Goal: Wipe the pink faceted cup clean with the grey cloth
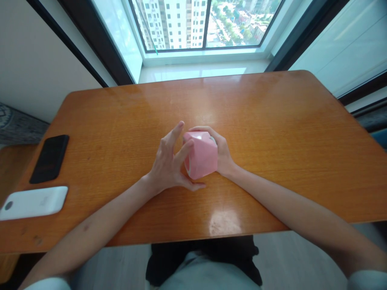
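Observation:
A glossy pink object (202, 156) with flat, angled faces is held above the middle of the table; its exact kind cannot be told. My right hand (223, 151) is wrapped around its right and far sides, with most of the fingers hidden behind it. Close by on the left, my left hand (172, 163) has its fingers spread wide, one fingertip overlapping the pink object's left face in view. Whether that fingertip touches it is unclear. A pale edge shows along the object's lower left, and a small greyish patch lies at its upper right.
The brown wooden table (272, 121) has rounded far corners. On its left side lie a black phone (50, 159) and, nearer me, a white phone-like slab (36, 202) with a dark round spot. Beyond the far edge is a window (205, 24) with a pale sill.

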Motion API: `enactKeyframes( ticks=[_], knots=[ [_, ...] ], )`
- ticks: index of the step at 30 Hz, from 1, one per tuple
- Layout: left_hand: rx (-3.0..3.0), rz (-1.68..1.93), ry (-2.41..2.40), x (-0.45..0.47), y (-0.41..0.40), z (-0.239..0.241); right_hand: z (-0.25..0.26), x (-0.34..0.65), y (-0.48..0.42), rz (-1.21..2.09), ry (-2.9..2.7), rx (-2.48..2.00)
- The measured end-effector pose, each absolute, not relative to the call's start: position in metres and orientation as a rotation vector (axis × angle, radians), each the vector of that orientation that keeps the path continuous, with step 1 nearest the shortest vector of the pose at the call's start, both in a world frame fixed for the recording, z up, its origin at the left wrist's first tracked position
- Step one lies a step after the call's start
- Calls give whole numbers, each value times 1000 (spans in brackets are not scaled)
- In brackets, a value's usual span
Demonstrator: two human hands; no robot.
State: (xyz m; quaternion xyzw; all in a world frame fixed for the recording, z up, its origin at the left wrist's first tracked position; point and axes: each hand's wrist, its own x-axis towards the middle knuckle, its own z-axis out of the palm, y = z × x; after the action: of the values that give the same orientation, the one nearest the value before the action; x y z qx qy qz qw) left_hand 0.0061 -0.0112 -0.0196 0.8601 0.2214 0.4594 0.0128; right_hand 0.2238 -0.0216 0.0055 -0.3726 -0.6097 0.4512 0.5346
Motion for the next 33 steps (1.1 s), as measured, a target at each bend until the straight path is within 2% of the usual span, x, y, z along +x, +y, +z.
enactKeyframes(
  ticks=[10, 18, 27, 33],
  knots=[
    [2838, 1425, 675, -3, -12, -13, 3, 226, -19, 1068, -1609, -893],
    [2839, 1487, 515, -7, -8, -7, 8, 223, -26, 821, -1798, -953],
    [2482, 1382, 671, 3, -14, 5, 4, 224, -30, 562, -1866, -912],
    [2293, 1371, 690, 8, -14, 6, 1, 222, -36, 511, -1863, -1054]
  ],
)
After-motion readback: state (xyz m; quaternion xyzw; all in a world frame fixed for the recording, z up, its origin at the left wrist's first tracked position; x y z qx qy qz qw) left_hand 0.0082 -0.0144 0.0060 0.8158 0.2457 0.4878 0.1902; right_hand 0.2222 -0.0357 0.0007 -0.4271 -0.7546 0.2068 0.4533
